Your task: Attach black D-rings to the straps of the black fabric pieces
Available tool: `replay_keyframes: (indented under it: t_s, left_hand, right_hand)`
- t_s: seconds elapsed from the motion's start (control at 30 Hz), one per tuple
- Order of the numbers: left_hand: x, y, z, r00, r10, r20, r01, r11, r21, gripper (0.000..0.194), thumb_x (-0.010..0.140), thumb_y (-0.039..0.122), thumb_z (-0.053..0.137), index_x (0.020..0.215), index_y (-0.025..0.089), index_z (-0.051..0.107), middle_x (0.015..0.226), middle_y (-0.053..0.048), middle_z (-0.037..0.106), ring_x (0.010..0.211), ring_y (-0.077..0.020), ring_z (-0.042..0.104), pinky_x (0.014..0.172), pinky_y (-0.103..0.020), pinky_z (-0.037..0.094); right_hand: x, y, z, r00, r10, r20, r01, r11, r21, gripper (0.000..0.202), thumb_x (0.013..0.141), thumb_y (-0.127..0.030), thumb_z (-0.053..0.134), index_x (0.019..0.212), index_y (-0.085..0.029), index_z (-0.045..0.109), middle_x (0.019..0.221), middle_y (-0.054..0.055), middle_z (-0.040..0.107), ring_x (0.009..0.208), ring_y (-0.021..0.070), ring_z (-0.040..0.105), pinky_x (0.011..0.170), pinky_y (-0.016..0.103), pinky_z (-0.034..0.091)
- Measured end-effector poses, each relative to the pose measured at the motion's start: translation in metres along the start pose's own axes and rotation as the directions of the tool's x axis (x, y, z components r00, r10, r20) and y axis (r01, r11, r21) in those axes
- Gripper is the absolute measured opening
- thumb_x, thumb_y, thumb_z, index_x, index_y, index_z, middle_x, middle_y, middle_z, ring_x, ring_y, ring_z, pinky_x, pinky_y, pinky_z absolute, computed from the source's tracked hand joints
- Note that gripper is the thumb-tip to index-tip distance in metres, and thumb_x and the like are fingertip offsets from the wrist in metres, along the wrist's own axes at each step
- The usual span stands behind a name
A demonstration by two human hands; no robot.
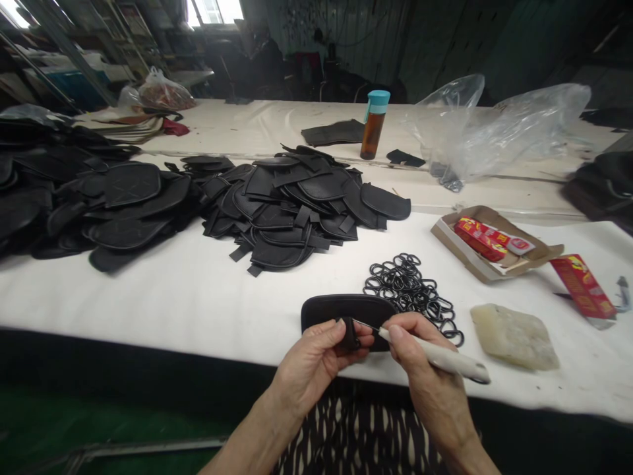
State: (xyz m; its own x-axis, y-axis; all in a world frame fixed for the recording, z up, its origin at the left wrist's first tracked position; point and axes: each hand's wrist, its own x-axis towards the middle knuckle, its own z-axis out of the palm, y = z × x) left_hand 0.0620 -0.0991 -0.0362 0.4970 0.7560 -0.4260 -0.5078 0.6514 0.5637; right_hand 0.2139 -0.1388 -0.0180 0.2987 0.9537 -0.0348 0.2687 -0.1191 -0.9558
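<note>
My left hand [321, 353] pinches the short strap end of a black padded piece [329, 309] that lies at the table's front edge. In my right hand [425, 369] is an awl [452, 361] with a pale handle. Its thin metal shaft points left and meets the folded strap between my left fingers; whether the tip has gone through is hidden. Just behind my right hand lies a heap of black metal rings [408, 287]. A yellowish, waxy-looking block [514, 336] sits to the right of the awl.
Behind my hands is a pile of black padded pieces [291, 198], with another pile [123, 204] farther left. A cardboard box [469, 260] with red packets stands at the right, near a loose red packet [583, 287]. Farther back are a bottle [374, 125] and clear plastic bags [519, 132].
</note>
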Motion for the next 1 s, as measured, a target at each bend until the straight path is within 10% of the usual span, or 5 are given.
replay_keyframes:
  t_s: [0.37, 0.73, 1.0]
  left_hand:
    - [0.001, -0.004, 0.0, 0.998, 0.037, -0.041, -0.038, 0.999, -0.028, 0.02, 0.082, 0.024, 0.06, 0.083, 0.007, 0.072, 0.084, -0.011, 0.071, 0.081, -0.0181, 0.064, 0.082, -0.032, 0.05]
    - [0.001, -0.013, 0.012, 0.974, 0.131, -0.188, -0.143, 0.988, -0.053, 0.018, 0.078, 0.023, 0.062, 0.07, 0.009, 0.07, 0.071, -0.008, 0.069, 0.066, -0.0146, 0.062, 0.072, -0.03, 0.051]
    - [0.002, -0.012, 0.014, 0.955, 0.123, -0.27, -0.146, 0.987, -0.066, 0.018, 0.075, 0.025, 0.064, 0.069, 0.008, 0.066, 0.069, -0.009, 0.068, 0.064, -0.0163, 0.062, 0.07, -0.031, 0.05]
  right_hand:
    - [0.004, 0.005, 0.002, 0.982, -0.136, 0.134, 0.124, 0.988, 0.094, 0.016, 0.083, -0.034, 0.055, 0.075, -0.021, 0.061, 0.069, -0.002, 0.06, 0.061, 0.0124, 0.055, 0.054, 0.02, 0.044]
    - [0.006, -0.006, -0.008, 0.76, -0.558, 0.332, 0.61, 0.789, -0.069, 0.015, 0.079, -0.007, 0.052, 0.075, -0.02, 0.058, 0.063, -0.001, 0.051, 0.052, 0.0099, 0.051, 0.047, 0.019, 0.042]
    - [-0.018, -0.009, -0.025, 0.872, -0.462, 0.159, 0.46, 0.886, 0.051, 0.012, 0.082, -0.014, 0.055, 0.084, -0.024, 0.061, 0.066, -0.001, 0.051, 0.052, 0.0109, 0.05, 0.047, 0.023, 0.037]
